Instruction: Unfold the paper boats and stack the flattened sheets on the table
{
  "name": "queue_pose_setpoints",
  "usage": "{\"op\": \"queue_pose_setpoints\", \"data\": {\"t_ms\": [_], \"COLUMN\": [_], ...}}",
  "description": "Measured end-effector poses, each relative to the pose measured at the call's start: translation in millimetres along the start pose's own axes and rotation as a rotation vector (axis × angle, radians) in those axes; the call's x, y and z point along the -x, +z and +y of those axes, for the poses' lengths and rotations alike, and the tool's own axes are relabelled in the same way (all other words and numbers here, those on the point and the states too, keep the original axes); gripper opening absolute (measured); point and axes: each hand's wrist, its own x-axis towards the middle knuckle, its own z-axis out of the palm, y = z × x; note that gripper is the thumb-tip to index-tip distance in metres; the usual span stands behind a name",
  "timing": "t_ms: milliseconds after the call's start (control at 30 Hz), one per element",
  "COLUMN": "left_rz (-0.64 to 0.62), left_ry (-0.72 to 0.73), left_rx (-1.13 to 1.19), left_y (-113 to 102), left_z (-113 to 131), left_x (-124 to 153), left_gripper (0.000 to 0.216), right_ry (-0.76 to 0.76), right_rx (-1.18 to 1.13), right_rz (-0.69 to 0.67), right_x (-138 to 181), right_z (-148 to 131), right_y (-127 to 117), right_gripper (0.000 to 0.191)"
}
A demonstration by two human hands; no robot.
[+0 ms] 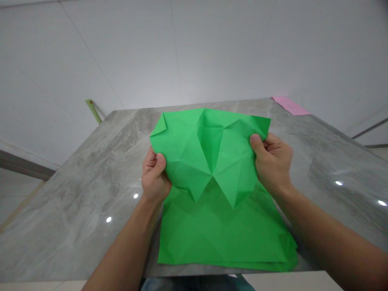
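creased green paper (188,149), side edges pinched by hands (155,173) (273,163); grey tabletop (91,178) stretching either side

The person's left forearm (125,240) slants up from the bottom edge and the right forearm (327,232) comes in from the lower right, both bare. The left hand (154,178) and right hand (273,161) face each other, well apart, each pinching with its thumb (257,144) in front and its fingers (275,142) curled behind; the right sits slightly farther forward.
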Motion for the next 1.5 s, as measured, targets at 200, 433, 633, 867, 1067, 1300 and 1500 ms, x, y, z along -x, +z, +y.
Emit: {"op": "queue_pose_setpoints", "data": {"t_ms": [200,433,633,867,1067,1300,1500], "left_rz": [0.109,0.073,0.083,-0.059,-0.383,-1.125,-1.186], "left_ry": [0.162,0.086,-0.108,-0.696,-0.199,0.15,0.163], "left_rx": [-0.247,-0.301,-0.286,-0.637,-1.251,-1.297,-1.483], "left_y": [5.3,3.8,-5.5,-53.4,-56.5,-37.0,-33.2], "left_z": [-14.0,-12.8,24.4,55.5,49.6,62.2,51.3], "left_x": [10.0,4.7,-4.1,65.4,114.4,128.8,139.0], "left_gripper": [0.031,0.043,0.05,0.053,0.066,0.034,0.041], "right_ry": [0.071,0.173,0.374,0.281,0.122,0.048,-0.542], "right_rx": [-0.135,-0.14,-0.095,0.36,0.715,0.868,1.253], "right_rz": [0.078,0.084,-0.061,-0.324,-0.342,-0.432,-0.468], "right_x": [-4.2,-11.9,-22.8,36.9,71.4,62.3,82.3], "right_z": [16.5,12.6,-8.3,5.0,42.4,50.7,0.9], "right_y": [4.3,1.9,-22.2,-69.9,-79.7,-81.2,-66.2], "right_gripper": [0.025,0.031,0.031,0.035,0.036,0.044,0.041]}}
